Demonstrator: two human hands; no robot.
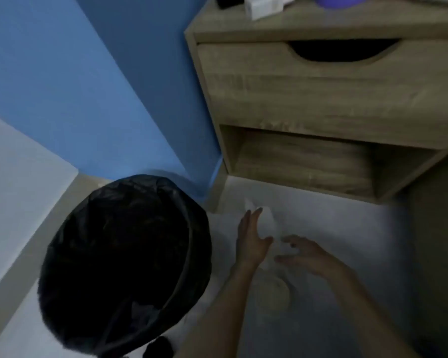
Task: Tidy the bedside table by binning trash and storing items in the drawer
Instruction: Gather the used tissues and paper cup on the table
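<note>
A piece of white crumpled paper or tissue [268, 224] is held low over the pale floor between both hands. My left hand [251, 239] presses its left side with fingers stretched out. My right hand [304, 253] pinches its lower right end. The bin [119, 264], lined with a black bag, stands just left of my hands. The wooden bedside table [321, 29] rises behind, its drawer [308, 94] closed. On its top I see a white box [263, 6] and a purple object [339, 0], both cut off by the frame's edge.
A blue wall [101, 86] runs behind the bin. An open shelf [303, 164] sits under the drawer. A dark object [226, 1] lies at the table's top left. A white surface [16, 171] fills the left side.
</note>
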